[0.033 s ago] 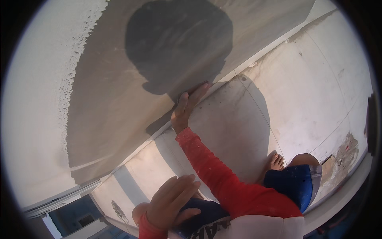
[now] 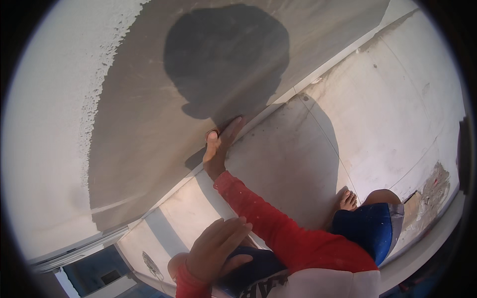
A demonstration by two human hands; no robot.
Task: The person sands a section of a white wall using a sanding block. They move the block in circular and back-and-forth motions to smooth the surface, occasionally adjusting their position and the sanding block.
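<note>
My right hand (image 2: 222,146), on the red-sleeved arm stretched across the middle, presses a small flat object (image 2: 212,131) against the lower part of the grey wall surface (image 2: 134,139), just above the pale skirting strip (image 2: 336,62). The object is mostly hidden under my fingers. A dark head shadow lies on the grey surface above it. My left hand (image 2: 216,248) hovers low near my blue-clad leg, fingers extended and thumb apart, with nothing visible in it. A rough white band (image 2: 54,119) borders the grey surface on the left.
Pale tiled floor (image 2: 387,114) runs along the wall, with a damaged patch (image 2: 432,188) at right. My bare foot (image 2: 348,199) and bent knee are at lower right. A small tangled item (image 2: 151,265) lies at lower left, near a dark opening (image 2: 94,273).
My right hand has slid down and to the left along the foot of the wall with the flat object. My left hand has barely moved.
</note>
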